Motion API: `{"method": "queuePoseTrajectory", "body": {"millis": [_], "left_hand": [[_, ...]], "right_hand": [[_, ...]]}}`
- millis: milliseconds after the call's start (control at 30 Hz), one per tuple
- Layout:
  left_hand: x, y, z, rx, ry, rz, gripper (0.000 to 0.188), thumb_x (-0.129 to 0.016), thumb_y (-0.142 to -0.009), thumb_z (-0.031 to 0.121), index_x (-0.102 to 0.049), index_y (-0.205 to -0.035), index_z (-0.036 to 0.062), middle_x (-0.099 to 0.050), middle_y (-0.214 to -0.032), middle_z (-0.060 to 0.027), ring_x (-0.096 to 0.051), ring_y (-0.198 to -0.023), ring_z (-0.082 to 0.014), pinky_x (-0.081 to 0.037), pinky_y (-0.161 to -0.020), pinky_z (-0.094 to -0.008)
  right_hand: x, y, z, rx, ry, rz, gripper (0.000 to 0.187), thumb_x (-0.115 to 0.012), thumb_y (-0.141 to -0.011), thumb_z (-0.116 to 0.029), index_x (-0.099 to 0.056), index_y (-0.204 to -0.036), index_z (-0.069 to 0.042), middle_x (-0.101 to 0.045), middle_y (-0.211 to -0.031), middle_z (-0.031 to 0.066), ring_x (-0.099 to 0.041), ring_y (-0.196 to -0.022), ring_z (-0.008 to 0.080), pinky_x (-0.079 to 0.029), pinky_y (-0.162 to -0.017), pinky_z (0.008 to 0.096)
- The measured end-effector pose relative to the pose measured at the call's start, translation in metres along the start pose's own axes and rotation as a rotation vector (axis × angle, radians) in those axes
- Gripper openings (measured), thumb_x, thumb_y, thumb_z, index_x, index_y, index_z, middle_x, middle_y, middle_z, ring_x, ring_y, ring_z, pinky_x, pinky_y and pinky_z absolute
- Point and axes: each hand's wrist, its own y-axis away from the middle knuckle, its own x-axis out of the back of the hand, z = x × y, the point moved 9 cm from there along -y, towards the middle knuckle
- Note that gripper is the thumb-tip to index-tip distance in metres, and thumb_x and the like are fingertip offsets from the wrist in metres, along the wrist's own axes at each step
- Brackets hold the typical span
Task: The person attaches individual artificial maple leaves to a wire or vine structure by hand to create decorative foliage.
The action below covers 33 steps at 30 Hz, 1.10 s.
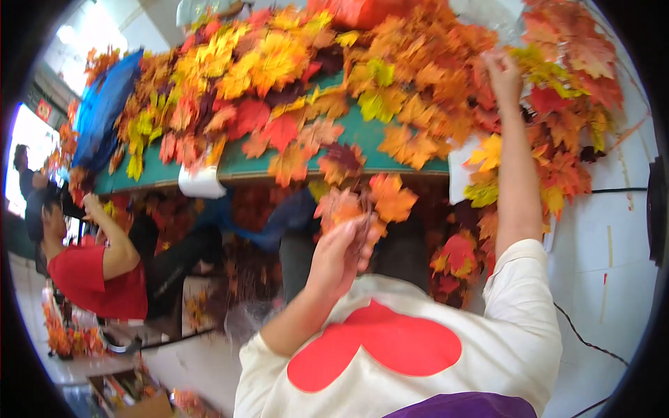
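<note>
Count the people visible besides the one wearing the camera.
2. A person in a red shirt sits at lower left, one arm raised; another person is at the far left edge, partly cut off. Others may be hidden.

Bright, saturated daylight, blown out at the upper left opening. Soft overall focus. Heavy fisheye bending, black vignette at corners.

The left hand [339, 256] pinches a small bunch of orange leaves [366, 202] by the stems, while the right hand [503, 75] reaches into the leaf pile [293, 76] on the green table [240, 167].
</note>
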Motion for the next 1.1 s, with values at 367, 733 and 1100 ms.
{"method": "queuePoseTrajectory", "body": {"millis": [367,733,1100], "left_hand": [[-0.009,-0.012,-0.025,0.252,0.304,-0.185,0.034,-0.044,-0.092,0.026,-0.047,-0.119,0.0053,-0.06,-0.095,-0.005,-0.062,-0.073,-0.0164,-0.053,-0.062,-0.0278],[-0.015,-0.019,-0.037,0.195,0.165,-0.109,0.016,-0.055,-0.087,0.02,-0.054,-0.099,0.008,-0.058,-0.082,-0.0017,-0.059,-0.07,-0.0129,-0.051,-0.063,-0.0278],[-0.012,-0.014,-0.034,-0.097,0.045,0.012,0.011,-0.061,-0.084,0.016,-0.056,-0.086,0.0069,-0.058,-0.08,0.002,-0.051,-0.069,-0.0044,-0.043,-0.062,-0.0188]], "right_hand": [[0.053,0.111,-0.168,-0.123,-0.719,-0.411,0.009,-0.05,-0.086,-0.009,-0.051,-0.079,-0.004,-0.059,-0.08,0.0068,-0.046,-0.061,0.0055,-0.043,-0.074,0.0252],[0.033,0.232,-0.22,-0.301,-0.596,-0.869,0.009,-0.065,-0.076,-0.002,-0.056,-0.078,0.0,-0.062,-0.07,0.004,-0.058,-0.062,0.0069,-0.047,-0.056,0.021],[0.042,0.261,-0.218,-0.299,-0.653,-0.776,0.008,-0.065,-0.075,0.002,-0.061,-0.082,0.002,-0.065,-0.076,0.0069,-0.062,-0.067,0.0098,-0.049,-0.06,0.0205]]}}
